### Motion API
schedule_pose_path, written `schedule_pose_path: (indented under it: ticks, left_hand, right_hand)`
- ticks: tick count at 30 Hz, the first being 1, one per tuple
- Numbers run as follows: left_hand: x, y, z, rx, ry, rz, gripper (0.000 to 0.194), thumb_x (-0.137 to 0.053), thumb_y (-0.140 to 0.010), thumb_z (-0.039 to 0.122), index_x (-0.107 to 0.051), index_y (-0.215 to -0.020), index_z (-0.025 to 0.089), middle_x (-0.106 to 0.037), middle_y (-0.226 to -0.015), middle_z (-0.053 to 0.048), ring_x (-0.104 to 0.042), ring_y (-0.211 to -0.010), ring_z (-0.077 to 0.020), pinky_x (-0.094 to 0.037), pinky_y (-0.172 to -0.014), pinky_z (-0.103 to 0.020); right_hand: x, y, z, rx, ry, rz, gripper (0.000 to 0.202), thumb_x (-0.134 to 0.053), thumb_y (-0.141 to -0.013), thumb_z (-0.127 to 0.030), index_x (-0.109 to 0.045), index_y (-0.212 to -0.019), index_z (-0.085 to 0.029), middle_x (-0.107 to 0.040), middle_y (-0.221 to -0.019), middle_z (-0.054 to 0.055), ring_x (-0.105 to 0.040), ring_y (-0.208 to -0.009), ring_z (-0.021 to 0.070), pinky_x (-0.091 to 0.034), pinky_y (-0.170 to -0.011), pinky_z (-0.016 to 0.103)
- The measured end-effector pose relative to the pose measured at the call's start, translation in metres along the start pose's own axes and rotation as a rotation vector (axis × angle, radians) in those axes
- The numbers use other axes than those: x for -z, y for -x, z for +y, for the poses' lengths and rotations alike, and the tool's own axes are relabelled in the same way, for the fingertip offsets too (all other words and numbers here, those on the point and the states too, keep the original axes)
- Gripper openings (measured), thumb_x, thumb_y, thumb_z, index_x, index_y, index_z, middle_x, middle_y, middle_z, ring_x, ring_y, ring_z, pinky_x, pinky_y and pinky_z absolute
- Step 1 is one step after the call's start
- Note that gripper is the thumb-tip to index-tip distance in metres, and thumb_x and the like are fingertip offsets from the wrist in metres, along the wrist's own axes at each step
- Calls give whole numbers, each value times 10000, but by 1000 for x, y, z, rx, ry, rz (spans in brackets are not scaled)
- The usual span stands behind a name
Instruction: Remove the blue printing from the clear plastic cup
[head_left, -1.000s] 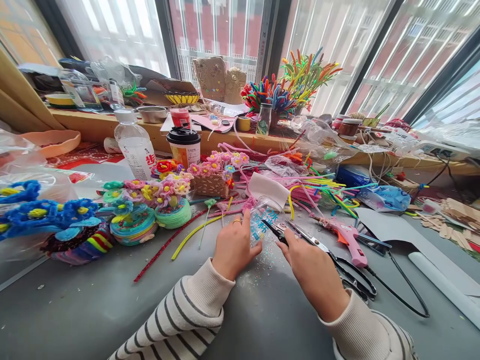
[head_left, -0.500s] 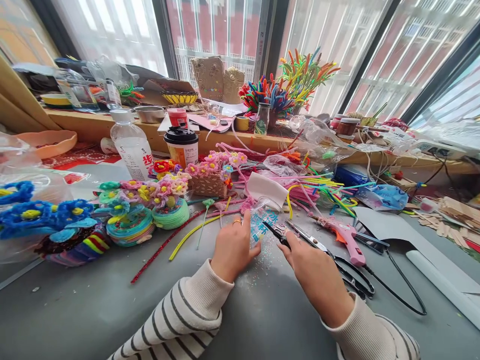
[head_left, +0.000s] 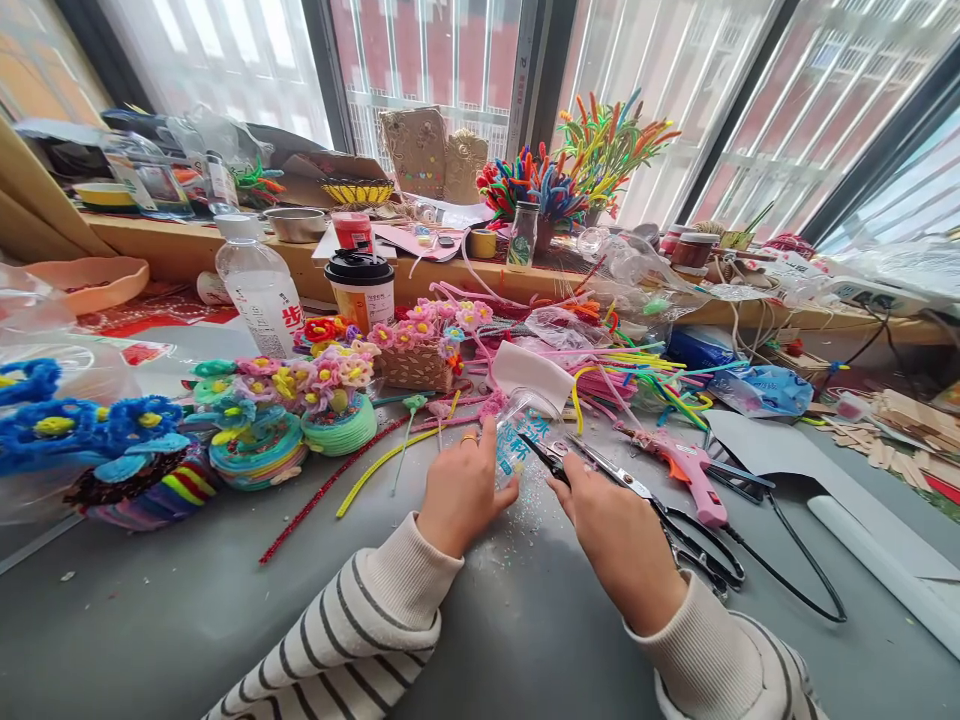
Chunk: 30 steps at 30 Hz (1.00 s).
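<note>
My left hand (head_left: 459,492) is closed around the left side of a clear plastic cup (head_left: 516,445) with blue lettering, which lies tilted low over the table. In my right hand (head_left: 611,525) is a slim black pointed tool (head_left: 553,463), whose tip lies against or over the printed side of the cup; its exact kind is unclear. Large scissors (head_left: 626,482) with black handles lie beside my right hand. Colourful glitter specks (head_left: 531,518) are scattered on the grey table (head_left: 517,640) below the cup.
A pink glue gun (head_left: 694,475) with a black cable lies to the right. Pipe-cleaner flower pots (head_left: 339,425) stand at left, near a water bottle (head_left: 259,285) and a lidded paper cup (head_left: 361,295). Behind are loose pipe cleaners (head_left: 600,375); wooden sticks (head_left: 877,455) lie far right.
The black tool's tip has shifted slightly up and left across the cup, my right hand moving with it. My left hand still grips the cup, and the view has drifted a little.
</note>
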<state>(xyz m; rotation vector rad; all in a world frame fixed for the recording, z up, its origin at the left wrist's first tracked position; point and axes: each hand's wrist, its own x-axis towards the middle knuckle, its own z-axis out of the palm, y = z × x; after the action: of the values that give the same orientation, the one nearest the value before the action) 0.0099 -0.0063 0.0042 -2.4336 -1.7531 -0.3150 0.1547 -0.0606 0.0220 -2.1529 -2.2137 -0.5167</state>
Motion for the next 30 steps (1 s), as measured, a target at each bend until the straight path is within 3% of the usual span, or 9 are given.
schedule_pose_path:
  ticks: [9,24,30]
  left_hand:
    - [-2,2,1,-6,-17,65,639,-438,-752,450,-345,-1266,82,-583,-930,-126,-595,-743,-215,-445,-632,-290]
    - [0,2,4,-3,-26,19,665,-437,-756,443,-314,-1294,72,-580,-974,-155,-583,-779,-224,-430,-653,-293]
    - [-4,4,7,-2,-54,58,653,-432,-756,440,-332,-1284,69,-586,-967,-162,-583,-770,-231,-436,-652,-307]
  right_hand:
    - [7,4,17,-15,-28,4,237,-388,-861,-399,-534,-854,-213,-644,-589,-9,-614,-445,163,-264,-335,231]
    - [17,-5,6,-25,-44,-83,252,-360,-865,-423,-519,-860,-228,-648,-582,13,-634,-496,194,-322,-363,228]
    - [22,-7,3,-33,-22,-110,201,-414,-849,-402,-520,-869,-232,-641,-550,9,-636,-489,199,-323,-357,217]
